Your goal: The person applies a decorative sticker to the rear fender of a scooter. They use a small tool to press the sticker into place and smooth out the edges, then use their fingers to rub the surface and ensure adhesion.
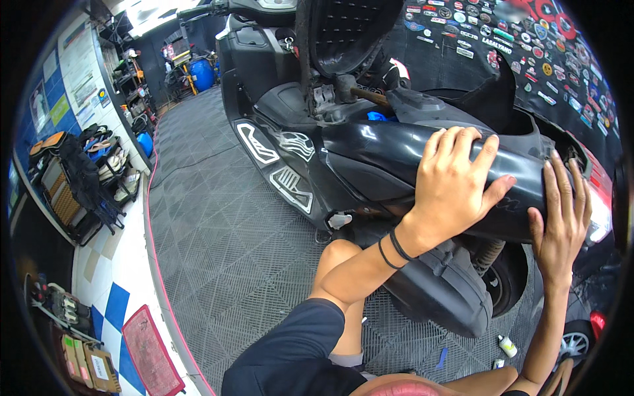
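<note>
A black scooter stands across the middle and right with its seat (347,39) tipped up. My left hand (456,177) lies on the glossy black side panel (386,142) of its tail, fingers spread over the upper edge. Farther back along that panel, my right hand (561,214) rests with fingers stretched upward, beside the lit tail light (599,214). Neither hand is closed around anything. Ahead of my left hand, what looks like a mallet (370,96) with a wooden handle lies below the raised seat. Under the panel are the black engine-side cover (439,284) and the rear wheel (512,280).
Grey ridged tiles (218,218) cover the floor. A small white bottle (507,346) and a blue strip-like piece (442,358) lie near my legs. A shoe rack (115,168) and a red mat (153,350) are at left; a blue drum (201,74) stands at the back.
</note>
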`<state>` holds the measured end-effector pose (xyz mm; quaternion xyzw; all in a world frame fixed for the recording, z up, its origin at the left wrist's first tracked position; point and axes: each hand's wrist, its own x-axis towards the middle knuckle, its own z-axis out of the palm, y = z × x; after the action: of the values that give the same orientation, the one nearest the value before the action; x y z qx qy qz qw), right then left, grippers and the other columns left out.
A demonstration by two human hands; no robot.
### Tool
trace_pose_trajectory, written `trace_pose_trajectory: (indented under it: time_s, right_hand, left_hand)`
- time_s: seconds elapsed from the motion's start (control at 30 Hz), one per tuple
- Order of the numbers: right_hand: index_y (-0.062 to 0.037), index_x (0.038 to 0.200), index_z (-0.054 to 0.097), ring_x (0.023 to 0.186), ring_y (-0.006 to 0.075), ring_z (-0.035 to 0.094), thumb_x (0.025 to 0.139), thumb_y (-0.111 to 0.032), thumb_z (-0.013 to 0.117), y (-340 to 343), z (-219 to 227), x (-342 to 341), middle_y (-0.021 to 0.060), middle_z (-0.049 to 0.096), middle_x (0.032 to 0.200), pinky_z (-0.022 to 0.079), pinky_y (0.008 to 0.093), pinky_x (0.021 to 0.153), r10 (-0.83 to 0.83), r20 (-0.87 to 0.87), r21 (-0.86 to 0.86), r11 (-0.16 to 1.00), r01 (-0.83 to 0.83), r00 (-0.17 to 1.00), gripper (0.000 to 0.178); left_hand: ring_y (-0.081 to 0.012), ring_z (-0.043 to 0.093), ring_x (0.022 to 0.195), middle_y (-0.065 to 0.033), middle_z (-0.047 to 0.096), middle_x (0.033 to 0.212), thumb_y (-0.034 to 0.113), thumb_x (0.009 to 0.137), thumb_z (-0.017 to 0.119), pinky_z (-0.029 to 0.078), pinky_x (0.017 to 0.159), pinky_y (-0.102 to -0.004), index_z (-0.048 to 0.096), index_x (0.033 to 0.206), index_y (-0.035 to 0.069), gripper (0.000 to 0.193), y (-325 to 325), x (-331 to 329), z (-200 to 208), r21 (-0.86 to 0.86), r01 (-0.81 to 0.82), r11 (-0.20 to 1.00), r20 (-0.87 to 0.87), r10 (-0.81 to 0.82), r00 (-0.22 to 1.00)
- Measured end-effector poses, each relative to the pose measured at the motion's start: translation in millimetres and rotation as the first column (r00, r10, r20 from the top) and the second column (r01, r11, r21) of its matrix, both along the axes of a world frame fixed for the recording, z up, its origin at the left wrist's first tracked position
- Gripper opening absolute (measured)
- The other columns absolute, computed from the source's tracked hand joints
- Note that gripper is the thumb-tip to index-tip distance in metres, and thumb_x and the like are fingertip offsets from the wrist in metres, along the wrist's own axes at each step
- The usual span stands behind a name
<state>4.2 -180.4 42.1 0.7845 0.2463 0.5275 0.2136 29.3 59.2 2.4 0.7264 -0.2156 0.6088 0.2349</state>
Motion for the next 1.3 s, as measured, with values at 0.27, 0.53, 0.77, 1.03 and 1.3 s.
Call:
trace_pose_trajectory:
  time_s: [0.27, 0.53, 0.77, 1.03, 1.3]
  right_hand:
    - [-0.0096, 0.137, 0.063, 0.138, 0.0323, 0.052, 0.076, -0.024, 0.08, -22, -29, -6, 0.01, 0.06, 0.145, 0.037, 0.0481, 0.114, 0.217, 0.024, 0.215, 0.952, -0.217, 0.976, 0.065]
    - [-0.0089, 0.086, 0.063, 0.084, 0.0219, 0.067, 0.074, -0.021, 0.067, 22, -79, 3, 0.0013, 0.062, 0.081, 0.053, 0.0387, 0.081, 0.831, 0.016, 0.131, 0.55, -0.825, 0.556, 0.018]
    - [-0.0124, 0.065, 0.053, 0.054, 0.0172, 0.056, 0.081, -0.025, 0.073, 12, -60, -17, -0.0032, 0.049, 0.054, 0.044, 0.0326, 0.05, 0.831, 0.119, 0.228, 0.509, -0.83, 0.543, 0.028]
    - [-0.0102, 0.07, 0.056, 0.056, 0.0267, 0.065, 0.089, -0.032, 0.071, -32, -45, -15, 0.0043, 0.06, 0.059, 0.049, 0.0402, 0.048, 0.662, -0.177, 0.429, 0.718, -0.548, 0.728, 0.033]
    - [-0.0041, 0.074, 0.064, 0.057, 0.0337, 0.065, 0.089, -0.034, 0.076, -44, -23, -25, 0.0132, 0.061, 0.059, 0.048, 0.0416, 0.053, 0.702, -0.445, 0.641, 0.683, -0.349, 0.556, 0.036]
  left_hand:
    - [-0.0367, 0.064, 0.104, -0.0164, 0.068, 0.11, 0.038, 0.097, 0.063, 0.049, 0.093, -0.0472, 0.068, 0.119, 0.006, 0.039, -15, -1, 13, 0.173, -0.051, 0.984, -0.052, 0.061, 0.997]
    - [-0.0368, 0.062, 0.117, -0.0174, 0.067, 0.127, 0.031, 0.107, 0.049, 0.045, 0.101, -0.0454, 0.065, 0.132, 0.005, 0.04, -12, -5, -2, 0.222, -0.035, 0.974, -0.148, 0.069, 0.987]
    - [-0.036, 0.059, 0.121, -0.0163, 0.066, 0.131, 0.036, 0.11, 0.041, 0.043, 0.105, -0.0453, 0.065, 0.134, 0.005, 0.046, -7, -7, 10, 0.221, -0.069, 0.973, -0.196, 0.114, 0.974]
    - [-0.0373, 0.059, 0.122, -0.0182, 0.065, 0.131, 0.034, 0.109, 0.04, 0.042, 0.105, -0.0458, 0.064, 0.135, 0.002, 0.048, -8, 0, 7, 0.219, -0.056, 0.974, -0.181, 0.097, 0.979]
    - [-0.0376, 0.06, 0.123, -0.0188, 0.065, 0.132, 0.037, 0.107, 0.047, 0.04, 0.107, -0.0456, 0.063, 0.135, 0.003, 0.047, -4, -7, 9, 0.197, -0.051, 0.979, -0.193, 0.089, 0.977]
